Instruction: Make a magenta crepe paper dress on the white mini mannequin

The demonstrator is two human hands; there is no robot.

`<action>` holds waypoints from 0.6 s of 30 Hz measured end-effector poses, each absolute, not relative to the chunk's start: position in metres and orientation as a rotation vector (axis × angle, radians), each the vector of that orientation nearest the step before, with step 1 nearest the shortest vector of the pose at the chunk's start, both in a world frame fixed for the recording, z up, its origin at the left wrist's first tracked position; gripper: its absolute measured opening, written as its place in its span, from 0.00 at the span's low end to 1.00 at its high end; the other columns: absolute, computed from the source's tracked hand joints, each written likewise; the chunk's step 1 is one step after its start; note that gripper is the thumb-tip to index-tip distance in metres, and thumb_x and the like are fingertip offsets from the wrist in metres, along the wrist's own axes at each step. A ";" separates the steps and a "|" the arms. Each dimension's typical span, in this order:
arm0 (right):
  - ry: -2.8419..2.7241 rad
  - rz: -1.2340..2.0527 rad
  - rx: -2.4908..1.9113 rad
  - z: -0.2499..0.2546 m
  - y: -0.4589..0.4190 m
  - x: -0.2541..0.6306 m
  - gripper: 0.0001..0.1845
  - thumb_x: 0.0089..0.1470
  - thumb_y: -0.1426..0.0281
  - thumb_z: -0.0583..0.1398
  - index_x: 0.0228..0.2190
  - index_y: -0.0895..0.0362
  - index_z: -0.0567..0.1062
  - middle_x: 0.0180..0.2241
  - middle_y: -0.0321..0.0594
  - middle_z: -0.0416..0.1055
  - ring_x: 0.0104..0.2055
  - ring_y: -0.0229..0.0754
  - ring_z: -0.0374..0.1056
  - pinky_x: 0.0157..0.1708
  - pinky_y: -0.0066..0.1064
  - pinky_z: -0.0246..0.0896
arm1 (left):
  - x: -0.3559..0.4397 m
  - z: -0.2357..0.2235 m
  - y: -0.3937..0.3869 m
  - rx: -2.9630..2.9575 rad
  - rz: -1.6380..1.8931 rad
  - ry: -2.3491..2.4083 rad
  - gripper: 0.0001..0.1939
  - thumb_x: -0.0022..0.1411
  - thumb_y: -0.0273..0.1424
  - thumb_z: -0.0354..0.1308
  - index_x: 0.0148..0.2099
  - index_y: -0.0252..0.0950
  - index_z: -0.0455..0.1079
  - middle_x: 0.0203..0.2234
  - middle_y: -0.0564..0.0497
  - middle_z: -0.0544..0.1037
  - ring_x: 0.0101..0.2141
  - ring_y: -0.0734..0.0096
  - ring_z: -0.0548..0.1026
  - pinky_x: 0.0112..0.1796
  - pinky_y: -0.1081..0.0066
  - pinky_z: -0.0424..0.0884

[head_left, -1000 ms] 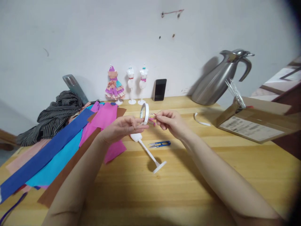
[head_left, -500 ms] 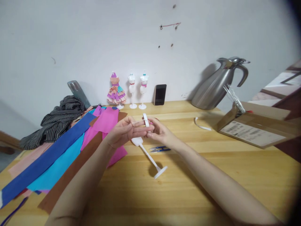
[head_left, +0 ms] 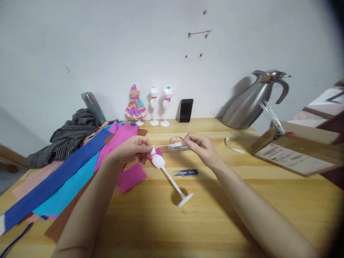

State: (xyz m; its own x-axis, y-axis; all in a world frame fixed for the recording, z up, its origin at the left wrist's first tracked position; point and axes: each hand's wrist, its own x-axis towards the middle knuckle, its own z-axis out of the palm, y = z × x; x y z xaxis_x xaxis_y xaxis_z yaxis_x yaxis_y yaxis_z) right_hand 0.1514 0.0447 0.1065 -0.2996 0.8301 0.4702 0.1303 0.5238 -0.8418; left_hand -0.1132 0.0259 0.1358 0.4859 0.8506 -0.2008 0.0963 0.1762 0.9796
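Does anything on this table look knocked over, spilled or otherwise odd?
A small white mannequin lies on its side with its base on edge, while three others stand upright by the wall. A curled white strip lies loose near the cardboard box, perhaps a scrap. I see nothing spilled.

The carton's white label carries print too blurred to read.

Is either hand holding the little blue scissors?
No, the blue scissors lie on the tabletop, apart from both the left hand and the right hand.
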 end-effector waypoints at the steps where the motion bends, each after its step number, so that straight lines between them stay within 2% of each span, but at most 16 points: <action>1: -1.730 0.821 -0.828 0.107 0.043 0.150 0.16 0.50 0.60 0.60 0.17 0.56 0.68 0.18 0.33 0.64 0.22 0.37 0.57 0.26 0.29 0.51 | -0.112 0.136 0.024 1.302 0.663 0.946 0.18 0.48 0.40 0.69 0.27 0.33 0.67 0.17 0.52 0.75 0.14 0.80 0.68 0.16 0.79 0.57; 4: -1.659 0.768 -0.839 0.106 0.040 0.149 0.16 0.50 0.63 0.61 0.16 0.55 0.68 0.16 0.33 0.62 0.21 0.37 0.56 0.25 0.30 0.50 | -0.107 0.136 0.022 1.294 0.674 0.953 0.16 0.47 0.38 0.69 0.26 0.33 0.67 0.16 0.53 0.73 0.14 0.81 0.67 0.16 0.80 0.56; 9: -1.459 0.906 -0.708 0.103 0.040 0.150 0.15 0.47 0.64 0.62 0.15 0.55 0.69 0.15 0.32 0.59 0.19 0.35 0.51 0.22 0.30 0.45 | -0.095 0.124 0.028 1.253 0.682 0.873 0.18 0.45 0.39 0.69 0.25 0.33 0.66 0.16 0.53 0.71 0.15 0.80 0.66 0.17 0.79 0.57; 13: -1.247 1.124 -0.647 0.102 0.043 0.146 0.15 0.43 0.62 0.63 0.13 0.55 0.68 0.11 0.28 0.46 0.16 0.33 0.42 0.21 0.30 0.40 | -0.084 0.111 0.030 1.211 0.741 0.787 0.18 0.46 0.40 0.70 0.27 0.32 0.67 0.19 0.52 0.73 0.18 0.80 0.69 0.20 0.79 0.63; 15: -1.182 1.212 -0.582 0.102 0.044 0.142 0.19 0.44 0.58 0.63 0.12 0.54 0.67 0.11 0.27 0.42 0.15 0.33 0.40 0.21 0.31 0.43 | -0.081 0.108 0.029 1.191 0.769 0.741 0.17 0.48 0.39 0.70 0.29 0.33 0.67 0.26 0.48 0.77 0.21 0.76 0.73 0.21 0.78 0.66; 18: -1.144 1.297 -0.462 0.102 0.045 0.139 0.26 0.49 0.48 0.59 0.12 0.54 0.67 0.10 0.27 0.41 0.14 0.33 0.42 0.21 0.32 0.48 | -0.078 0.107 0.026 1.144 0.789 0.648 0.16 0.51 0.37 0.69 0.30 0.33 0.66 0.40 0.41 0.79 0.29 0.68 0.79 0.24 0.76 0.70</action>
